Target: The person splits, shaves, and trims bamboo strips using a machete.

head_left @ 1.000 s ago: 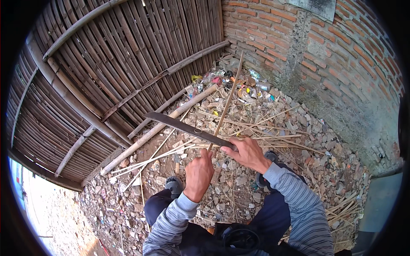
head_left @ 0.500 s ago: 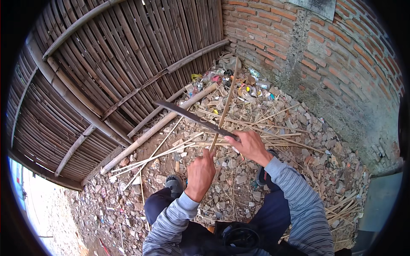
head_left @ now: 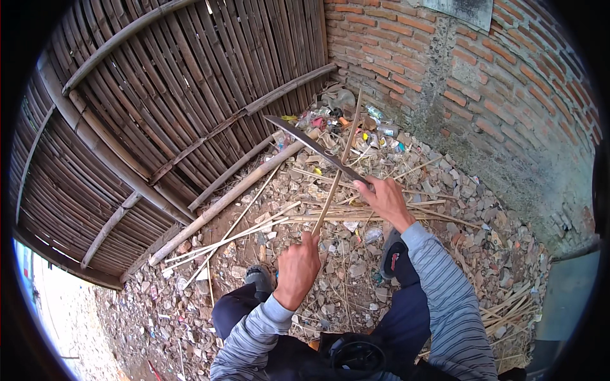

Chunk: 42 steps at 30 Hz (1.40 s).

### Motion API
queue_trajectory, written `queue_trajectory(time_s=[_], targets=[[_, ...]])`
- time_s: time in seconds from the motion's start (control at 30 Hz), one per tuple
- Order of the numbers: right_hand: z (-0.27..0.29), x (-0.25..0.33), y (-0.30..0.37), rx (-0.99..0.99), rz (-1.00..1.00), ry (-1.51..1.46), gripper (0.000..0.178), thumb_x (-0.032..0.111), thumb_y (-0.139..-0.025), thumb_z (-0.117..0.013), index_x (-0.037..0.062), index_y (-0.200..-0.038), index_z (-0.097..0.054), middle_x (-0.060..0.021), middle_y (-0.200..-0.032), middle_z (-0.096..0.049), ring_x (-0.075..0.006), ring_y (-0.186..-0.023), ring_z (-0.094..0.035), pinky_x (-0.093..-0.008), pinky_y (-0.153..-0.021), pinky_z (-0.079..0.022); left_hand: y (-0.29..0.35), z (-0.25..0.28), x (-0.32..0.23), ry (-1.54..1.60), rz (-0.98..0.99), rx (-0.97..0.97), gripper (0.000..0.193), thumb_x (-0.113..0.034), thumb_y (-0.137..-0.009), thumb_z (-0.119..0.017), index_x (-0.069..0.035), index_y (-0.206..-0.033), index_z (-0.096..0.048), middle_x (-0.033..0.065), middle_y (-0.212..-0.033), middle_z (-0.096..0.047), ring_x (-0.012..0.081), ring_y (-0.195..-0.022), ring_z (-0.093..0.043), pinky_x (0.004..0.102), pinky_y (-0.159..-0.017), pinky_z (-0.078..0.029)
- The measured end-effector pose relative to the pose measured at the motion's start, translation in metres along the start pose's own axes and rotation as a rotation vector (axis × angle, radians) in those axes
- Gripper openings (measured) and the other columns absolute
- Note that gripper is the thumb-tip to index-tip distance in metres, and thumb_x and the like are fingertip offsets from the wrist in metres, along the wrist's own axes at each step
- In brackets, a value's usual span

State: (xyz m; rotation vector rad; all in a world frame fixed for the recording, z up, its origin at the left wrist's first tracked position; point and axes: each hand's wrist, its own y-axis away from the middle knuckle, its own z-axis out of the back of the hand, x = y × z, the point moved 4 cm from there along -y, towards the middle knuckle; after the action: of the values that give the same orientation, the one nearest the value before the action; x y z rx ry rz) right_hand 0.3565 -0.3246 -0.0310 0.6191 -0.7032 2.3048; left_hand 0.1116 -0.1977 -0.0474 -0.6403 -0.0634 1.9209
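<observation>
My left hand (head_left: 298,269) is closed round the near end of a bamboo strip (head_left: 334,183), which slants up and away from me. My right hand (head_left: 385,200) grips the handle end of a machete (head_left: 306,140). Its long dark blade points to the far left and crosses the strip about midway, seemingly against it. The handle is mostly hidden by my fingers. Below my hands, several pale split bamboo strips (head_left: 238,235) lie across the rubble, fanned out to both sides.
A bamboo wall (head_left: 210,70) rises on the left, with a thick bamboo pole (head_left: 219,206) along its foot. At right stands a brick wall (head_left: 489,95). Litter (head_left: 375,127) gathers in the far corner. More strips (head_left: 511,312) lie at lower right. My shoes (head_left: 392,255) rest on broken stones.
My right hand has moved right and away from me, taking the machete farther up along the strip. The strip's far end has shifted slightly right; my left hand has dropped a little nearer.
</observation>
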Motion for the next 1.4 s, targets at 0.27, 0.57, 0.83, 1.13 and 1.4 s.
queue_trajectory(time_s=[0.27,0.57,0.83,1.13,1.4], targets=[[0.006,0.001,0.005,-0.051,0.046,0.043,0.056,0.057,-0.101,-0.061,0.0041,-0.106,-0.078,-0.0135,-0.057,-0.065,-0.0334,-0.053,-0.067,-0.0475,-0.052,-0.049,0.010,0.012,-0.002,0.003,-0.021,-0.010,0.021,-0.021,-0.108,-0.055,-0.002,-0.100,-0.054,0.0208,-0.051,-0.056,0.0412,-0.046,-0.061,0.0510,-0.041,-0.047],[0.021,0.006,0.001,-0.104,0.111,0.087,0.059,0.060,-0.100,-0.060,0.0041,-0.100,-0.077,-0.0087,-0.047,-0.054,-0.0287,-0.043,-0.057,-0.0451,-0.049,-0.045,0.035,0.040,-0.009,-0.113,-0.004,0.023,0.022,-0.023,-0.109,-0.053,-0.005,-0.097,-0.051,0.0179,-0.057,-0.062,0.0370,-0.048,-0.066,0.0482,-0.040,-0.049],[0.049,-0.023,-0.006,-0.312,0.101,0.070,0.057,0.057,-0.103,-0.058,0.0037,-0.099,-0.077,-0.0124,-0.049,-0.054,-0.0311,-0.045,-0.056,-0.0461,-0.050,-0.043,0.088,0.064,-0.011,-0.131,-0.034,0.041,0.021,-0.023,-0.108,-0.056,-0.007,-0.096,-0.050,0.0158,-0.056,-0.062,0.0391,-0.047,-0.063,0.0499,-0.040,-0.047],[0.057,-0.031,-0.003,-0.277,0.074,0.153,0.056,0.057,-0.101,-0.060,0.0043,-0.099,-0.078,-0.0126,-0.053,-0.060,-0.0329,-0.051,-0.063,-0.0461,-0.053,-0.048,0.155,0.096,0.001,-0.109,0.041,0.172,0.023,-0.025,-0.107,-0.057,-0.010,-0.092,-0.049,0.0126,-0.057,-0.062,0.0369,-0.047,-0.063,0.0506,-0.042,-0.046],[0.038,0.006,0.008,-0.122,0.185,0.188,0.053,0.055,-0.101,-0.061,0.0036,-0.095,-0.073,-0.0166,-0.057,-0.061,-0.0389,-0.055,-0.064,-0.0483,-0.057,-0.050,0.162,0.112,0.004,-0.203,0.029,0.145,0.024,-0.024,-0.107,-0.056,-0.008,-0.091,-0.048,0.0122,-0.058,-0.061,0.0360,-0.047,-0.062,0.0484,-0.042,-0.045]])
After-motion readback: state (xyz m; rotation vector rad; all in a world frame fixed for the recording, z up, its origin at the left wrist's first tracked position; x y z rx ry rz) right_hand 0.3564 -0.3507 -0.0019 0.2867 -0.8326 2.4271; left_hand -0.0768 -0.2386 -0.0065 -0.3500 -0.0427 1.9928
